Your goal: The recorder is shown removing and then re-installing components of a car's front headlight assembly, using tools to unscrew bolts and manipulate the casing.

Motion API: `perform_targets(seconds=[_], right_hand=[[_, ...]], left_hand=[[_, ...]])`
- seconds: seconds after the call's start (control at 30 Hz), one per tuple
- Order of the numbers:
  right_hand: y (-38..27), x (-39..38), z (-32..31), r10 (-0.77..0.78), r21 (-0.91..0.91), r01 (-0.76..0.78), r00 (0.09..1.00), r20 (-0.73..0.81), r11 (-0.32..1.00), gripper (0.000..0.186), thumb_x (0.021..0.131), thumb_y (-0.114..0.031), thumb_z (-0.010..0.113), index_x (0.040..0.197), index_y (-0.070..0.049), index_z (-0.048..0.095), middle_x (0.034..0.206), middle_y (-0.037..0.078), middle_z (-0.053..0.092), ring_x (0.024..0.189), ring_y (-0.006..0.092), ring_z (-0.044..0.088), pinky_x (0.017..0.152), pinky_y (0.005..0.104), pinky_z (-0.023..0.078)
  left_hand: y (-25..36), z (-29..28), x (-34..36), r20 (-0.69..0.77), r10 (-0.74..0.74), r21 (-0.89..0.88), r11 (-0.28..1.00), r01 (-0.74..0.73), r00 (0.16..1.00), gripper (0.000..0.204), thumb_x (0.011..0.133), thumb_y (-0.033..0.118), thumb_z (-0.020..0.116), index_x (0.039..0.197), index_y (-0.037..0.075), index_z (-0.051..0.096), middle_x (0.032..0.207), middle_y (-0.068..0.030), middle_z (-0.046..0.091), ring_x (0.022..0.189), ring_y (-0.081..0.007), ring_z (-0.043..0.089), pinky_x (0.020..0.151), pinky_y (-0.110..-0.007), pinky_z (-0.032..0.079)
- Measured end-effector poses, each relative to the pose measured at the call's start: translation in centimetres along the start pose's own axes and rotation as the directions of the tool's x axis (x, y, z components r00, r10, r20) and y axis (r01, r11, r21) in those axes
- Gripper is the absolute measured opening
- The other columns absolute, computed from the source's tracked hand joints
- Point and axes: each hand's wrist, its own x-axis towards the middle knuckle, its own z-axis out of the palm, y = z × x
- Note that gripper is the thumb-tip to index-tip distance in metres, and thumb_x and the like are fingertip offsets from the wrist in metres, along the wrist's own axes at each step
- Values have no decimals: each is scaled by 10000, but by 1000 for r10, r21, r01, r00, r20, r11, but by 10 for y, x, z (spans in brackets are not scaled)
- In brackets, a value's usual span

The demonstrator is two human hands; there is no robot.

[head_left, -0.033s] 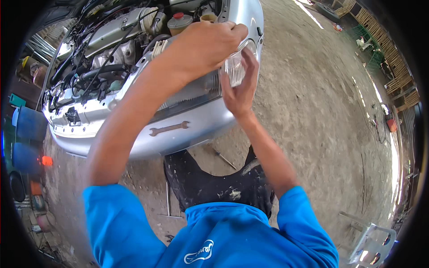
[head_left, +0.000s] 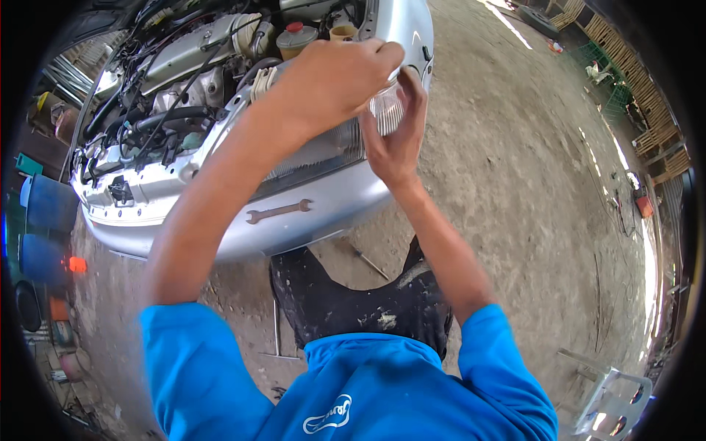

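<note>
One silver car (head_left: 220, 213) stands at twelve o'clock, one wrench (head_left: 278, 212) on its bumper, two blue barrels (head_left: 45, 228) at nine, one white chair (head_left: 614, 400) at five.

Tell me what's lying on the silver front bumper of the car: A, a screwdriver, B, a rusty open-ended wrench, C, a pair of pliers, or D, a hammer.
B: a rusty open-ended wrench lies flat on the silver bumper, below the headlight, while the left hand and right hand hold the clear corner lamp higher up.
</note>
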Motion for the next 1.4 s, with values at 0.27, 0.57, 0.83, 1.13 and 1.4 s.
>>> perform_targets(seconds=[0.27, 0.57, 0.83, 1.13, 1.4], right_hand=[[-35, 39, 58, -50, 452, 103, 990, -129, 886, 597, 913, -245, 608, 1359, 16, 308, 1289, 112, 468, 1158, 204, 477, 988, 340, 391], [1, 64, 55, -167, 669, 53, 980, 108, 742, 424, 931, -320, 561, 1156, 35, 507, 1122, 85, 592, 991, 132, 560, 856, 291, 463], [-1, 108, 34, -500, 327, 400, 801, 329, 856, 348, 853, -236, 661, 1055, 37, 581, 1096, 108, 617, 959, 142, 581, 812, 308, 490], [-54, 49, 79, 302, 836, -51, 943, -139, 546, 433, 849, -162, 655, 1207, 17, 489, 1102, 94, 601, 969, 159, 573, 859, 312, 473], [-18, 91, 40, -145, 314, 29, 925, 353, 949, 390, 750, -186, 697, 1065, 20, 594, 973, 104, 657, 853, 200, 610, 752, 329, 502]], left_hand=[[-10, 26, -12, -511, 140, 154, 986, -70, 848, 686, 901, 553, 466, 1412, 103, 378, 1468, -97, 374, 1379, -298, 306, 1119, -531, 216], [-17, 12, -15, -404, 160, 49, 987, -153, 901, 720, 864, 458, 560, 1372, -19, 377, 1439, -211, 355, 1361, -367, 294, 1095, -555, 221], [-25, 4, -25, -290, 73, 24, 997, -69, 954, 725, 874, 436, 553, 1402, -11, 339, 1462, -191, 332, 1372, -378, 268, 1095, -574, 198], [-35, 33, -18, -553, 71, 167, 986, 26, 830, 715, 897, 574, 457, 1431, 110, 351, 1458, -120, 374, 1374, -303, 304, 1088, -585, 235], [-24, 27, -30, -481, -8, 37, 999, 30, 877, 606, 921, 380, 459, 1449, 115, 323, 1469, -194, 317, 1392, -356, 253, 1111, -557, 226]])
